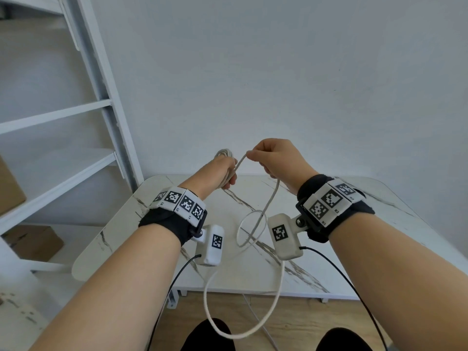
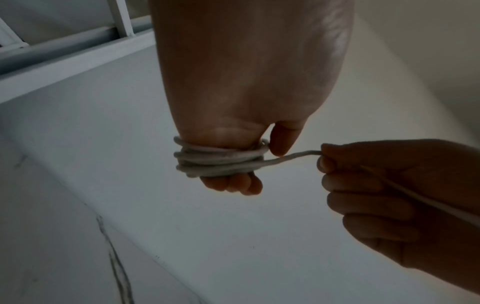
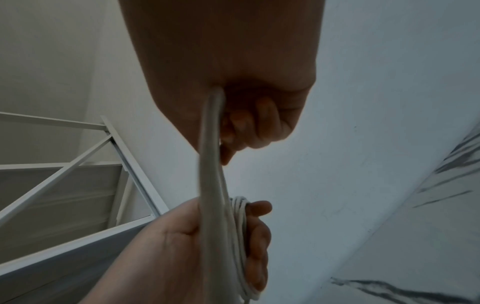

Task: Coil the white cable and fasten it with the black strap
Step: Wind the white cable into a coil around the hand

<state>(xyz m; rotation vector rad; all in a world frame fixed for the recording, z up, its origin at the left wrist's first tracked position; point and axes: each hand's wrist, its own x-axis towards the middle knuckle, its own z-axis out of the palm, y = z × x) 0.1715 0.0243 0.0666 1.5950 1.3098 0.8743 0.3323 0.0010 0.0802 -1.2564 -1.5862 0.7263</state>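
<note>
Left hand (image 1: 224, 171) fingers hidden behind its own back in head view; coil (image 1: 224, 153) only peeks above it. Cable (image 1: 255, 219) slack drops past the table (image 1: 379, 224) near edge, partly behind the wrist cameras. In right wrist view the cable (image 3: 209, 185) is a close blur, covering part of the coil (image 3: 240, 236). Strap: can't tell where it is.

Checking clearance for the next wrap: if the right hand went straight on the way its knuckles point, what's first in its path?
Most likely the left hand and the white cable turns wound round its fingers. The right hand pinches the free strand close beside them. Depth is unclear; it might pass just above them toward the wall.
</note>
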